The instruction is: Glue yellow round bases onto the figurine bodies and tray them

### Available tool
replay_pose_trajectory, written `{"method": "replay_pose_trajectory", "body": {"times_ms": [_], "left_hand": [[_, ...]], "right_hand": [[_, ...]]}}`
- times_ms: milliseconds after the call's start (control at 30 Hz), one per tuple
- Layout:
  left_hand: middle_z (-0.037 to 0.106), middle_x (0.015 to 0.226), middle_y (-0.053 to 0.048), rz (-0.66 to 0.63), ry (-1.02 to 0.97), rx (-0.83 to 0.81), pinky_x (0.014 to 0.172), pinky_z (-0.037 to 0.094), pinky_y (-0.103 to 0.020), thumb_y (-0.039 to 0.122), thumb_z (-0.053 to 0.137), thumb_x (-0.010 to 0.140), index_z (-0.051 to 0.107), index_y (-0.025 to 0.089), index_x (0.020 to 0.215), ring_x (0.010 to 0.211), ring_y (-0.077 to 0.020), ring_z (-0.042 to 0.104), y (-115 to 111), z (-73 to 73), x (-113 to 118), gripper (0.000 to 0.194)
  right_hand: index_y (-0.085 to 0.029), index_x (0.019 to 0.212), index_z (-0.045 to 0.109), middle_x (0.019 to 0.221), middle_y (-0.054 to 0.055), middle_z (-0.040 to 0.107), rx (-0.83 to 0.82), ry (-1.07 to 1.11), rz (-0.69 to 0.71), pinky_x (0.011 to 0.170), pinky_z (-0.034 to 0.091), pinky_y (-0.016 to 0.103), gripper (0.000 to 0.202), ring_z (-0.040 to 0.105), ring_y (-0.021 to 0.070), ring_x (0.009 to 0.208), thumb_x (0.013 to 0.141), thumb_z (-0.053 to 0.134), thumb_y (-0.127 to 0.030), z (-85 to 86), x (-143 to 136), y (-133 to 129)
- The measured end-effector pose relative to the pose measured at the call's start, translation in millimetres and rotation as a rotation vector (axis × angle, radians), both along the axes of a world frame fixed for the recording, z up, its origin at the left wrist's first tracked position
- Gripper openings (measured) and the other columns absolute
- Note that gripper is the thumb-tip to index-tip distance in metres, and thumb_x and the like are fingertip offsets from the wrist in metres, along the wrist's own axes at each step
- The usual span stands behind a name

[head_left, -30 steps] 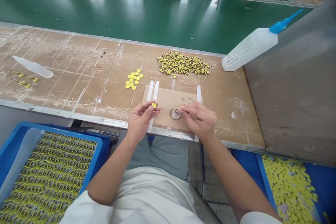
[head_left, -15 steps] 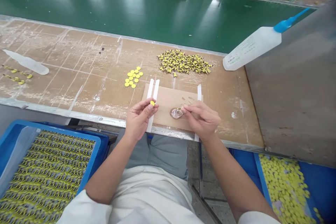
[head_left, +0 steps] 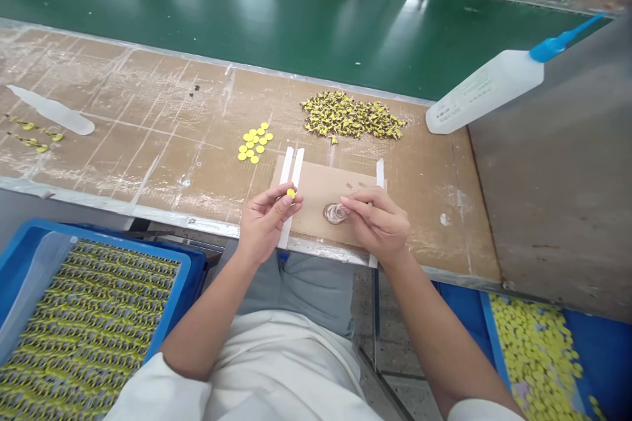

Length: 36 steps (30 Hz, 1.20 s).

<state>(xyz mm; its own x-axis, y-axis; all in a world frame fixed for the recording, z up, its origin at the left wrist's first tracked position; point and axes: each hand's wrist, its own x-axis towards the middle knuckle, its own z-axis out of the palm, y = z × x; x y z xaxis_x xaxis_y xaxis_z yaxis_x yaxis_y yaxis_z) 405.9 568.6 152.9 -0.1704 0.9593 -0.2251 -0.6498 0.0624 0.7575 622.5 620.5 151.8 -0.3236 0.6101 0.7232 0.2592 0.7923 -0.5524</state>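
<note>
Between thumb and fingers, my left hand (head_left: 265, 218) pinches a small yellow disc (head_left: 291, 193), its flat face showing. My right hand (head_left: 378, 220) has its fingertips pressed together at the edge of a clear, glossy puddle (head_left: 334, 213); whatever they hold is hidden or too small to name. The puddle lies on a piece of cardboard (head_left: 316, 177) held down by white tape strips (head_left: 298, 168). Loose yellow discs (head_left: 254, 143) lie beyond my left hand. Past the cardboard is a heap of small yellow-and-dark pieces (head_left: 350, 115).
A white bottle with a blue nozzle (head_left: 486, 92) leans against the metal panel (head_left: 553, 177) at right. Blue trays of yellow parts stand low at left (head_left: 185, 263) and right (head_left: 496, 335). A green belt (head_left: 276, 20) runs behind the table.
The view has shifted slightly. My right fingertips have moved a little at the puddle's edge, and the left hand keeps its pinch on the yellow disc.
</note>
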Motion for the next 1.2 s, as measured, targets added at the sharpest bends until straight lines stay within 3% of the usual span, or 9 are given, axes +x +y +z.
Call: {"method": "replay_pose_trajectory", "body": {"times_ms": [167, 467, 600, 733, 933, 1067, 1200], "left_hand": [[0.078, 0.099, -0.003, -0.002, -0.011, 0.001, 0.082, 0.061, -0.018, 0.023, 0.087, 0.075, 0.081, 0.019, 0.099, 0.086, -0.0122, 0.076, -0.4, 0.3, -1.0, 0.025], [0.078, 0.099, -0.004, 0.000, -0.016, -0.006, 0.083, 0.061, -0.019, 0.024, 0.087, 0.075, 0.081, 0.020, 0.100, 0.087, -0.0128, 0.076, 0.1, -2.2, -1.0, 0.026], [0.078, 0.099, -0.003, -0.003, -0.022, 0.006, 0.084, 0.061, -0.018, 0.022, 0.087, 0.076, 0.081, 0.021, 0.100, 0.086, -0.0117, 0.076, -2.0, -1.1, -1.7, 0.025], [0.079, 0.102, -0.003, -0.021, -0.014, 0.000, 0.085, 0.061, -0.016, 0.021, 0.087, 0.076, 0.082, 0.020, 0.098, 0.088, -0.0116, 0.076, -8.4, 2.8, -1.4, 0.023], [0.080, 0.098, -0.003, -0.082, -0.087, -0.018, 0.077, 0.061, -0.013, 0.024, 0.085, 0.078, 0.082, 0.023, 0.100, 0.083, -0.0105, 0.077, -22.1, 21.2, 10.0, 0.022], [0.080, 0.097, -0.002, -0.143, -0.159, -0.055, 0.078, 0.060, -0.011, 0.024, 0.085, 0.079, 0.082, 0.023, 0.099, 0.084, -0.0097, 0.077, -28.7, 34.6, 19.7, 0.020], [0.080, 0.103, -0.003, -0.191, -0.189, -0.084, 0.079, 0.060, -0.010, 0.019, 0.087, 0.076, 0.082, 0.022, 0.099, 0.084, -0.0089, 0.076, -31.9, 42.1, 24.1, 0.023]], "right_hand": [[-0.031, 0.119, 0.075, 0.096, 0.006, 0.072, -0.006, -0.011, 0.029, 0.073, 0.055, 0.038, 0.034, 0.067, 0.0204, 0.078, 0.094, 0.067, -0.010, -0.9, -0.5, 1.1], [-0.030, 0.110, 0.078, 0.093, 0.006, 0.073, -0.046, -0.036, 0.007, 0.070, 0.057, 0.037, 0.022, 0.067, 0.0198, 0.075, 0.096, 0.067, -0.017, -1.0, 0.5, 0.6], [-0.028, 0.103, 0.079, 0.090, 0.005, 0.073, -0.125, 0.083, -0.055, 0.072, 0.059, 0.038, 0.016, 0.069, 0.0209, 0.076, 0.091, 0.075, -0.019, 0.9, 0.4, -2.3], [-0.027, 0.098, 0.080, 0.092, 0.004, 0.075, -0.325, 0.315, -0.160, 0.080, 0.060, 0.036, 0.014, 0.071, 0.0205, 0.084, 0.087, 0.081, -0.020, 4.3, -0.3, -11.0], [-0.026, 0.095, 0.081, 0.092, 0.003, 0.076, -0.695, 0.679, -0.215, 0.080, 0.061, 0.029, 0.020, 0.072, 0.0175, 0.083, 0.079, 0.091, -0.033, 29.5, -11.3, -31.3], [-0.026, 0.094, 0.081, 0.089, 0.003, 0.075, -0.799, 0.745, -0.184, 0.079, 0.062, 0.031, 0.025, 0.071, 0.0178, 0.080, 0.075, 0.092, -0.037, 52.1, -20.3, -40.3], [-0.026, 0.096, 0.081, 0.088, 0.003, 0.075, -0.814, 0.755, -0.122, 0.076, 0.062, 0.026, 0.024, 0.071, 0.0161, 0.079, 0.077, 0.091, -0.037, 63.4, -23.2, -46.6]]}}
